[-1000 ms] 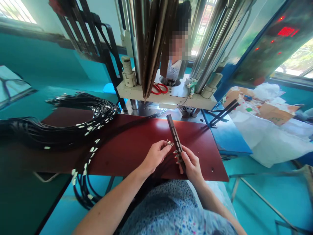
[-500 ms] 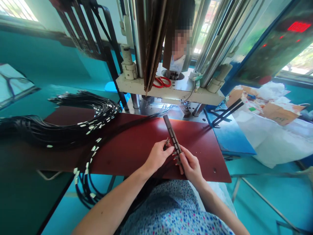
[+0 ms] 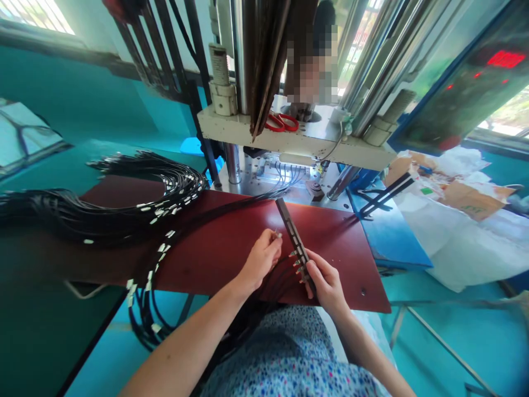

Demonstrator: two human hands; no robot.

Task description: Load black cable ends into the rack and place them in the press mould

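Observation:
My right hand (image 3: 324,281) grips the near end of a long dark slotted metal bar (image 3: 291,231) that lies slanted on the red-brown worktable (image 3: 223,242). Several small metal cable ends sit in the bar's lower slots. My left hand (image 3: 262,258) is closed in a pinch on the metal tips of thin black cables (image 3: 273,278), just left of the bar. Those cables run down toward my lap.
A big bundle of black cables with white tags (image 3: 136,204) covers the table's left side and hangs off its front edge. A press machine (image 3: 289,132) with red scissors (image 3: 281,122) stands behind; a person sits beyond it. A blue side plate (image 3: 384,231) and white bags (image 3: 467,242) lie right.
My left hand has drawn slightly back from the bar, still pinching cable tips. The view has shifted a little toward the machine. My right hand keeps its hold.

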